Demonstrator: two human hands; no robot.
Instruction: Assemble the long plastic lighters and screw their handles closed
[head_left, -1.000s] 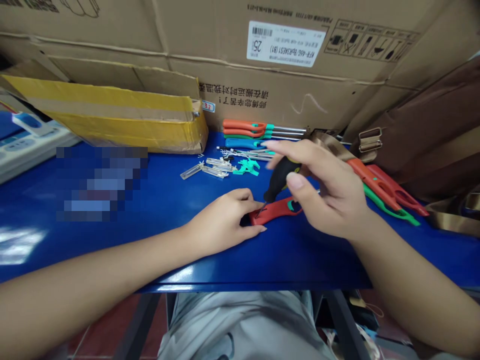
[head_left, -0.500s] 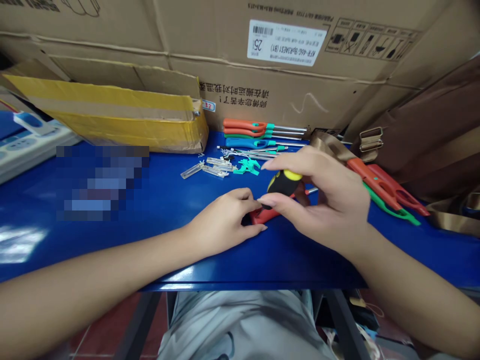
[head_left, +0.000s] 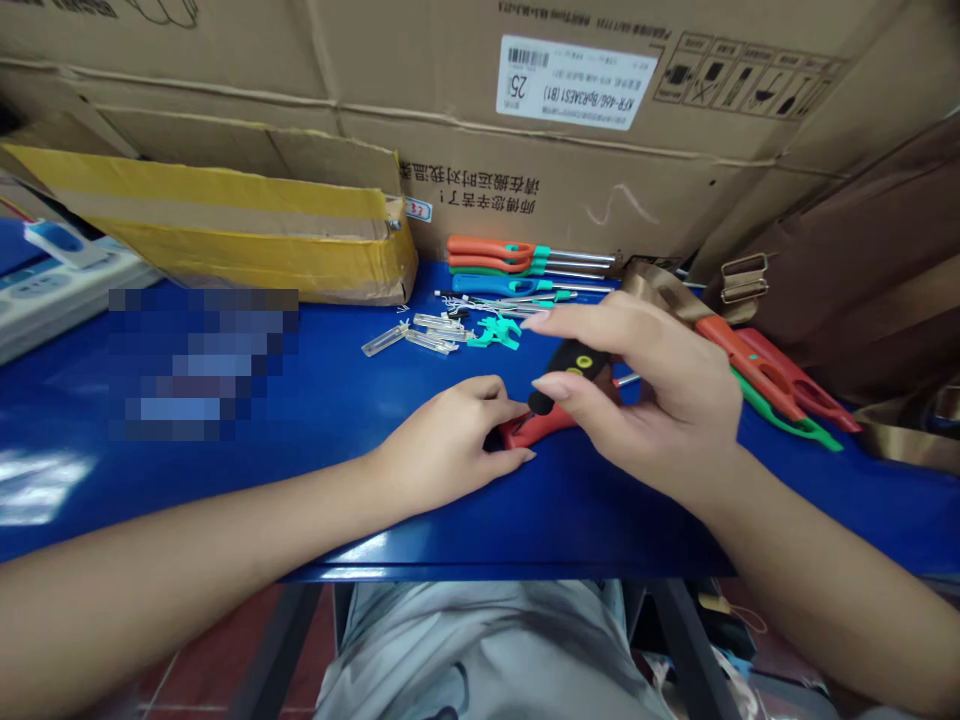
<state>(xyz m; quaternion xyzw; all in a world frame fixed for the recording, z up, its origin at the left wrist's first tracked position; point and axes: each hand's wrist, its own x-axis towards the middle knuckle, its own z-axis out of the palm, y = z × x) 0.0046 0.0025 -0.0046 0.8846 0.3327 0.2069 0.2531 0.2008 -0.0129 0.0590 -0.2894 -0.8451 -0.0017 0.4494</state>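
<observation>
My left hand rests on the table with its fingers closed around the end of a red lighter casing. Over that casing my right hand holds a screwdriver with a black and yellow handle, thumb and fingers curved about it. The screwdriver's tip is hidden from view. Behind my hands lie turquoise plastic pieces, clear fluid tanks and thin parts with white wires.
Assembled long lighters lie in a row at the back. Orange, red and green lighter casings lie at right beside a brown strap. A taped open carton and a power strip stand at left. A large cardboard box closes off the back.
The screwdriver handle has turned within my right hand, its yellow marks now facing differently. My right fingers have shifted slightly. My left hand and the red casing stay in place.
</observation>
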